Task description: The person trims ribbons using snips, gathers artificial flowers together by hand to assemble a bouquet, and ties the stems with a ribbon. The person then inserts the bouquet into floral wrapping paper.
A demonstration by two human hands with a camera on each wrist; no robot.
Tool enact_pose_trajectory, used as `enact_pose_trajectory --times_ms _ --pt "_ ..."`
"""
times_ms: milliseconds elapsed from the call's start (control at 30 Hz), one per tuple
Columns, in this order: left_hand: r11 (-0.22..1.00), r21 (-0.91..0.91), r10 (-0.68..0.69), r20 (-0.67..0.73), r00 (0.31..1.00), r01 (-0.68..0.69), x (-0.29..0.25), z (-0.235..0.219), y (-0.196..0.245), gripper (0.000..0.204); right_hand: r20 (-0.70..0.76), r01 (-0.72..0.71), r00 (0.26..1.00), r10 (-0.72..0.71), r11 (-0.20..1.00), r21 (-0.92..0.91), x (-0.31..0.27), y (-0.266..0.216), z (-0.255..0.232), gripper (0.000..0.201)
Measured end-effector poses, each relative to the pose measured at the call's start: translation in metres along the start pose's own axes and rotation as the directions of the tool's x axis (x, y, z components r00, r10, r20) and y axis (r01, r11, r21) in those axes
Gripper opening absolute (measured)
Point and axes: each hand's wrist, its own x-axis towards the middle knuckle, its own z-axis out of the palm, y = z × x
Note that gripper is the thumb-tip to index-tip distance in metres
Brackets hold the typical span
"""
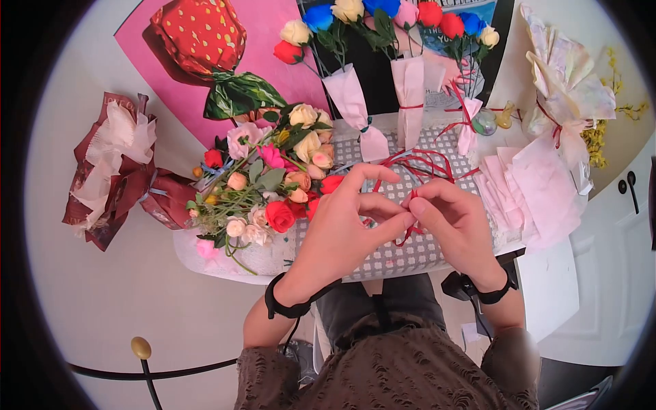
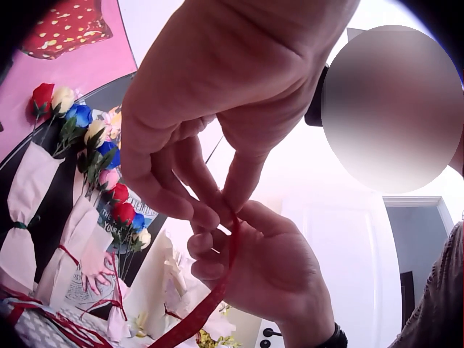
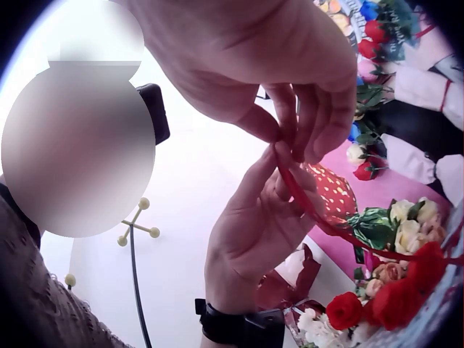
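Observation:
In front of the body, over the table, my left hand (image 1: 345,222) and right hand (image 1: 456,222) meet at their fingertips. Between them they pinch a thin red ribbon (image 2: 199,317), thumbs against fingers on both sides. From the pinched spot the ribbon hangs down in a long strip, which the right wrist view also shows running toward the flowers. More ribbon strands (image 1: 444,164), mostly dark red, lie tangled on the grey patterned cloth (image 1: 410,258) just beyond the hands. Loose flowers (image 1: 279,216), roses among them, are piled left of my left hand.
Three rose bunches in pale pink paper (image 1: 355,102) lie along the back. Sheets of pink paper (image 1: 547,195) are stacked at the right, below a pale wrapped bouquet (image 1: 560,82) and small glass bottles (image 1: 504,116). Dark red wrapping (image 1: 113,171) sits at far left.

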Motion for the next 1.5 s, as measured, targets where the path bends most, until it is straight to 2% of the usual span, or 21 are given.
enact_pose_trajectory --times_ms 67,167,267,333,467,533,567,600,667,700,867,933,967,1033,1133,1200,1300,1467,1500 --pt "0.999 0.030 0.017 -0.009 1.000 -0.017 -0.003 -0.003 0.007 0.045 -0.019 -0.003 1.000 0.003 1.000 0.026 0.000 -0.007 0.001 0.016" --pt "0.998 0.025 0.052 -0.001 0.999 -0.052 -0.006 -0.006 0.015 0.046 -0.039 0.007 0.999 -0.008 1.000 -0.008 0.000 -0.016 0.001 0.013" --pt "0.994 0.093 0.052 -0.004 0.999 -0.052 -0.006 -0.008 0.018 0.046 -0.046 0.027 0.998 -0.030 0.998 -0.061 0.002 -0.023 -0.002 0.012" --pt "0.994 0.055 0.094 0.005 0.996 -0.095 -0.003 -0.007 0.015 0.046 -0.024 0.006 1.000 -0.009 0.992 -0.129 0.005 -0.025 -0.006 0.012" --pt "0.980 -0.059 0.188 -0.012 0.982 -0.188 0.000 -0.003 0.007 0.045 -0.040 -0.078 0.996 0.073 0.989 -0.126 0.009 -0.038 -0.011 0.014" --pt "0.968 -0.215 0.134 0.022 0.991 -0.127 -0.002 0.001 0.008 0.043 -0.116 -0.056 0.992 0.057 0.998 0.010 0.013 -0.043 -0.010 0.016" --pt "0.960 -0.247 0.158 0.098 0.983 -0.129 -0.002 0.002 0.003 0.038 -0.118 -0.049 0.992 0.050 0.999 0.008 0.015 -0.045 -0.012 0.016" --pt "0.960 -0.245 0.163 0.099 0.982 -0.135 0.000 0.002 -0.001 0.038 -0.112 -0.039 0.993 0.035 0.999 -0.037 0.017 -0.048 -0.014 0.016" --pt "0.956 -0.292 0.095 0.292 0.952 -0.006 0.002 0.002 -0.007 0.033 -0.103 -0.028 0.995 0.020 0.996 -0.081 0.023 -0.053 -0.018 0.017" --pt "0.950 -0.310 0.066 0.303 0.951 0.033 -0.001 0.002 -0.003 0.024 -0.094 -0.024 0.995 0.016 0.996 -0.086 0.027 -0.055 -0.021 0.017" --pt "0.968 -0.243 0.036 0.400 0.916 0.068 -0.006 -0.010 -0.008 0.013 -0.073 -0.040 0.997 0.031 0.992 -0.116 0.044 -0.058 -0.043 0.018" --pt "0.957 -0.212 -0.087 0.441 0.893 0.198 -0.009 -0.019 -0.011 0.016 -0.096 -0.075 0.994 0.062 0.987 -0.140 0.050 -0.057 -0.053 0.019" --pt "0.957 -0.213 -0.086 0.436 0.896 0.196 -0.010 -0.024 -0.011 0.016 -0.090 -0.073 0.994 0.060 0.988 -0.139 0.054 -0.054 -0.060 0.019" --pt "0.954 -0.137 -0.183 0.441 0.879 0.267 -0.012 -0.034 -0.012 0.017 -0.115 -0.055 0.993 0.040 0.990 -0.130 0.064 -0.045 -0.075 0.020" --pt "0.940 -0.206 -0.171 0.410 0.896 0.274 -0.008 -0.044 -0.015 0.018 -0.157 -0.120 0.982 0.102 0.987 -0.105 0.079 -0.040 -0.092 0.020" --pt "0.952 -0.176 -0.157 0.426 0.891 0.252 -0.005 -0.049 -0.005 0.016 -0.144 -0.141 0.981 0.126 0.985 -0.097 0.091 -0.037 -0.103 0.020" --pt "0.917 -0.227 -0.211 0.420 0.883 0.327 0.001 -0.048 0.004 0.011 -0.135 -0.169 0.978 0.159 0.983 -0.066 0.110 -0.035 -0.116 0.020" --pt "0.962 -0.076 -0.215 0.385 0.897 0.263 0.007 -0.042 0.017 0.017 -0.104 -0.207 0.973 0.204 0.978 -0.020 0.135 -0.033 -0.131 0.021" --pt "0.956 -0.090 -0.229 0.374 0.899 0.281 0.006 -0.040 0.019 0.021 -0.110 -0.207 0.973 0.202 0.978 -0.036 0.137 -0.034 -0.130 0.021"
